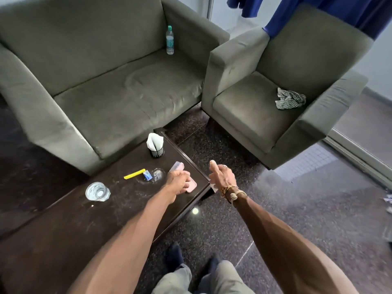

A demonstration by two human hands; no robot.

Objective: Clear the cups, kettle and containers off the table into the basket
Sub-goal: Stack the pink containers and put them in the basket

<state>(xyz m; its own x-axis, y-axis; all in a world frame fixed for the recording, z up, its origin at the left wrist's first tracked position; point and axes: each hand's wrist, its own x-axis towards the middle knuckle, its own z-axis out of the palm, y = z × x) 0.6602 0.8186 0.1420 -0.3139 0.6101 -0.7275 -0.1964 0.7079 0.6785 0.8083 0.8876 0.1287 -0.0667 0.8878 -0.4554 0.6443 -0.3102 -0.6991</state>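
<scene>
Pink container (pixel 192 186) sits at the right end of the dark coffee table (pixel 63 230), close to its edge, and the left hand (pixel 178 181) lies across its middle with the fingers curled down onto it, in what looks like a grip ready to lift. The right hand (pixel 222 176) hangs just past the table's edge, thumb stretched up and the other fingers loosely bent, holding nothing. By my reading the clearing is only partly done, or barely begun. 2 clear cups remain on the table: a water glass (pixel 97 192) towards the left, well apart from the hands, and a second glass (pixel 158 174) just beside the left hand. No kettle shows anywhere, and the basket is out of view, so whether anything is already in it cannot be told. A yellow clip (pixel 134 174), a small blue item (pixel 147 176) and a black napkin holder (pixel 156 150) also stand on the table, though the task does not call for them. Left to do, then: at least 1 container and 2 glasses.
</scene>
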